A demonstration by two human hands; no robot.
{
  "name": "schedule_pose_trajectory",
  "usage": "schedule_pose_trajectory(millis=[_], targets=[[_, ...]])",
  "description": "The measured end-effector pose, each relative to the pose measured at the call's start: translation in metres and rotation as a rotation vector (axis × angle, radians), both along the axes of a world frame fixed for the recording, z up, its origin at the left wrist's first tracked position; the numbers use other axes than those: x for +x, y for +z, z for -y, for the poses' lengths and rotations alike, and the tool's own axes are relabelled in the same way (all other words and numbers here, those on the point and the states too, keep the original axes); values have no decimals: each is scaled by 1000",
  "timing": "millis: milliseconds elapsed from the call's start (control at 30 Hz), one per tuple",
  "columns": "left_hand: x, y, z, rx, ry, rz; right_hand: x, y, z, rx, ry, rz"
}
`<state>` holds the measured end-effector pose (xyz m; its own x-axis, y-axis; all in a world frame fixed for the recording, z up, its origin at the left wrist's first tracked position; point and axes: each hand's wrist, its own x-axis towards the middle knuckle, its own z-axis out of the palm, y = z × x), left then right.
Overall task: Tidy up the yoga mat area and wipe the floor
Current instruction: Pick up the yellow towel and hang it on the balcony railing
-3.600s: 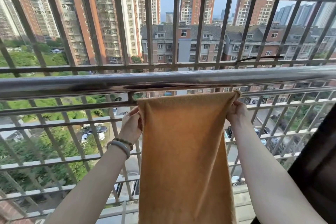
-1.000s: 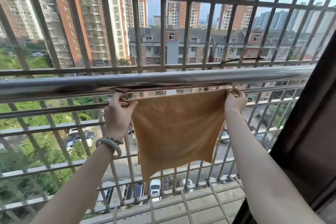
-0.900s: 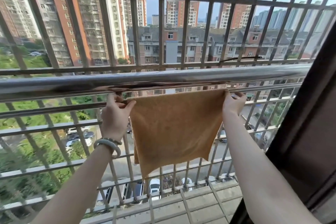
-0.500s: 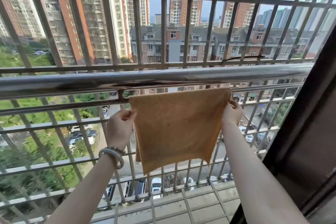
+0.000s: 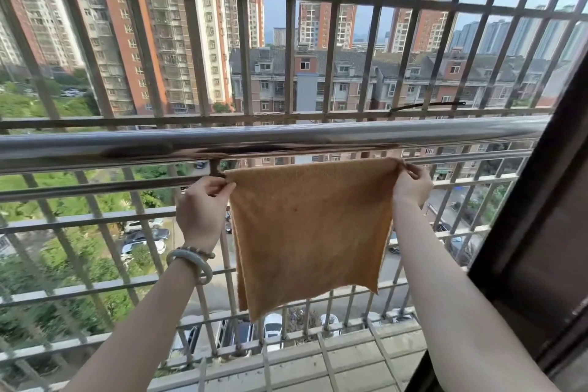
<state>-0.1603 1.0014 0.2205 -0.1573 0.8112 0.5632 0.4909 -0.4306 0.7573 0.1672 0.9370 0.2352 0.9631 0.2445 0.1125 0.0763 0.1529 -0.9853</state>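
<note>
An orange cloth (image 5: pixel 310 232) hangs folded over a thin horizontal bar of the window grille, just below a thick steel rail (image 5: pixel 286 140). My left hand (image 5: pixel 202 210), with a pale bangle on the wrist, pinches the cloth's top left corner. My right hand (image 5: pixel 412 184) pinches the top right corner. The cloth is stretched flat between both hands and its lower edge hangs free.
A metal security grille (image 5: pixel 245 41) fills the window, with city buildings and parked cars far below. A concrete ledge (image 5: pixel 318 360) lies under the bars at the bottom. A dark window frame (image 5: pixel 541 200) stands close on the right.
The cloth, long and narrow 3.6 s ago, has been folded over the thin bar and now hangs short. My hands have dropped slightly from the thick rail, still pinching the top corners.
</note>
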Motion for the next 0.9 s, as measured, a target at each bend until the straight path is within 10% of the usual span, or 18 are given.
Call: schedule_pose_trajectory(millis=[533,900], targets=[[-12,-7,6,-131,-222,-116,-45,6,33,-435,165,378],[-54,9,59,-75,-547,126,-101,17,83,74,818,479]])
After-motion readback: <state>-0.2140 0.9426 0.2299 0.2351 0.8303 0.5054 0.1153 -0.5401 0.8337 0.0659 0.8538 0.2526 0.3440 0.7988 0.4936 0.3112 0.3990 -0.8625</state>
